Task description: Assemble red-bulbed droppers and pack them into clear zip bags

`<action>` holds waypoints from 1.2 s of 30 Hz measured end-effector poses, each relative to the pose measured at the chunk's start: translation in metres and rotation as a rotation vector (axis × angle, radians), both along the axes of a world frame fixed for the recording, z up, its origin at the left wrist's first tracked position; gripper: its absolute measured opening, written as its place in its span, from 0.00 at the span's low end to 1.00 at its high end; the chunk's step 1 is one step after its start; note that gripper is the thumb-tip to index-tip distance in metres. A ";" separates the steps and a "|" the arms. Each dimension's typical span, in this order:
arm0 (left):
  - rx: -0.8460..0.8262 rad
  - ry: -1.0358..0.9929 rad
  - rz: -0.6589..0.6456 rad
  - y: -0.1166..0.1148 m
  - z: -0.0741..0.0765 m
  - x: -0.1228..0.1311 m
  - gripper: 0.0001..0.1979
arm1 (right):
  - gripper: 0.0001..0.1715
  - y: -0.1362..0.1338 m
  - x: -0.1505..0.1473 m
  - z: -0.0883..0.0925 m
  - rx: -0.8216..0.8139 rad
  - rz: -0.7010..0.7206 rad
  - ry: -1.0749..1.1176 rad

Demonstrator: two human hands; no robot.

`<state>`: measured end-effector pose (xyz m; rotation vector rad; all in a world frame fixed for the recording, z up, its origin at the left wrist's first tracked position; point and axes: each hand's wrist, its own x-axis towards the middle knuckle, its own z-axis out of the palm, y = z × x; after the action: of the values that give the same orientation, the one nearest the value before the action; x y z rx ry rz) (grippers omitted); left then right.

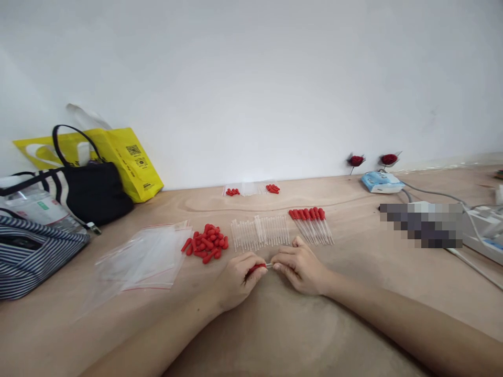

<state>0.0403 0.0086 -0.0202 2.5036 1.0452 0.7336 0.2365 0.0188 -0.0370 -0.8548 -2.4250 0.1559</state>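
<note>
Red rubber bulb (257,267) is pinched between left hand's (241,277) thumb and curled fingers, mouth pointed at the right hand. Clear thin tube (269,265) is gripped by right hand (301,267), thumb against fingertips; most of it is covered by that hand. Bulb and tube are held end to end in the short gap between the hands, just above or on the wooden tabletop (275,335); how far the tube is seated can't be told.

Loose red bulbs (206,243) are heaped beyond the left hand. Bare clear tubes (259,233) are laid side by side in a row just beyond both hands. Red-bulbed droppers (312,214) are lined up right of that row, bulbs toward the wall (251,94). Clear zip bags (149,256) are spread left of the heap. More red bulbs (272,189) are seen in two small clusters on clear plastic near the wall.

Far left: yellow bag (135,162), black handbag (94,188), striped bag (39,262). Far right: two dark-red roses (389,159), blue-and-white tissue pack (382,182), cables; one item is pixelated.
</note>
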 end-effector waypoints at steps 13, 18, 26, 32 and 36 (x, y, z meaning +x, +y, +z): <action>-0.027 -0.024 0.021 0.002 -0.002 -0.005 0.10 | 0.09 -0.001 0.017 0.002 0.097 -0.042 -0.005; 0.000 -0.006 0.036 0.000 0.001 -0.002 0.12 | 0.12 -0.002 0.010 0.000 0.200 -0.076 -0.001; -0.032 0.031 0.045 0.000 0.006 0.001 0.12 | 0.11 0.000 0.008 0.001 0.210 -0.082 -0.074; 0.012 -0.101 0.202 0.004 -0.004 -0.005 0.13 | 0.09 0.001 0.014 0.010 0.136 -0.156 -0.119; 0.060 -0.149 0.329 0.007 -0.011 -0.010 0.19 | 0.11 0.017 0.034 0.007 0.023 -0.392 0.098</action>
<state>0.0304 0.0157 -0.0313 2.3065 1.4153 1.0405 0.2702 0.0354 -0.0296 -1.2602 -2.1175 0.0207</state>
